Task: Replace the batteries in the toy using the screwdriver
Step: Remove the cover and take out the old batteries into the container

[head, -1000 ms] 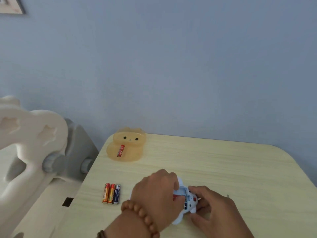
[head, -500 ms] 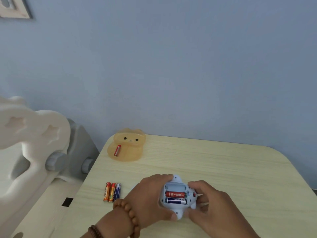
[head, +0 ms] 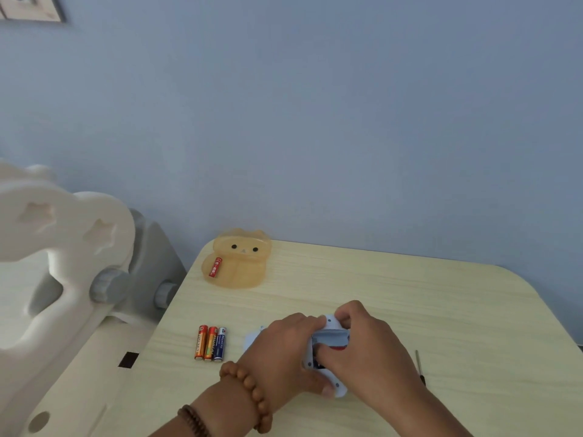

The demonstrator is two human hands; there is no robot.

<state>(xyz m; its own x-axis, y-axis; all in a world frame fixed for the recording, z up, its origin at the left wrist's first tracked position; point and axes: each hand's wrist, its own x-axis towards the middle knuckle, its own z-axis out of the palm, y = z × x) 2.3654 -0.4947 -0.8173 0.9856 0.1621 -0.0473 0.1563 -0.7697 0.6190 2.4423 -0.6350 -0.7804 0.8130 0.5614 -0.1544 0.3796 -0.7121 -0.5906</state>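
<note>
- Head view: a pale blue-and-white plastic toy [head: 331, 335] sits at the near middle of the light wood-grain table [head: 410, 298], held between both hands.
- The toy has a rounded white shell with small dark dots along its rim. A blue-grey panel crosses its upper part, and below it there is a glimpse of red and dark blue inside an opening — too covered to make out more.
- The left hand [head: 280, 351] grips the toy from the left, fingers curled round its side and the thumb tip against the near edge. A brown wooden bead bracelet [head: 249, 392] circles that wrist.
- The right hand [head: 369, 348] grips from the right: its fingers are curled over the toy's far top edge and its thumb presses into the opening.
- A small pale blue piece [head: 252, 337] shows just left of the left hand; I cannot tell whether it belongs to the toy.
- Three slim batteries [head: 210, 342] — two orange, one dark blue — lie side by side, touching, left of the hands.
- A thin dark metal screwdriver [head: 419, 367] lies on the table right of the right hand, apart from it.
- At the table's far left corner rests a translucent amber bear-shaped tray [head: 243, 272], with one red battery [head: 215, 266] lying in it.
</note>
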